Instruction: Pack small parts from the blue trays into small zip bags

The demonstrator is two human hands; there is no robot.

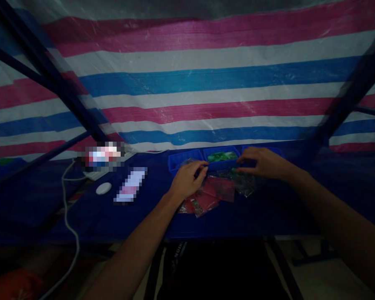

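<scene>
- Though the light is dim, both of the person's arms show plainly, reaching forward over a dark blue surface [118, 221].
- The left hand [187, 179] lies palm down with its fingers curled and the tips drawn together at the front edge of the left tray [178, 160]. Whether it pinches anything there is too dark to tell.
- The right hand [262, 163] hovers palm down a little farther back, its fingers bent and the tips bunched towards the left. I cannot tell if they hold something.
- A heap of small red bags [217, 189] lies flat on the surface between the two hands and just in front of them. The lowest ones sit beside the left wrist.
- A few clear bags [248, 186] with greenish contents lie just under the right hand, touching the red ones.
- Three blue trays stand in a row behind the bags. The middle tray [221, 151] holds green pieces, and the third is mostly hidden by the right hand.
- Well to the left, a round white disc [103, 188] rests on the surface, and a white cable [66, 208] trails off its edge.
- A striped sheet [206, 83] in pink, white and blue hangs behind everything.
</scene>
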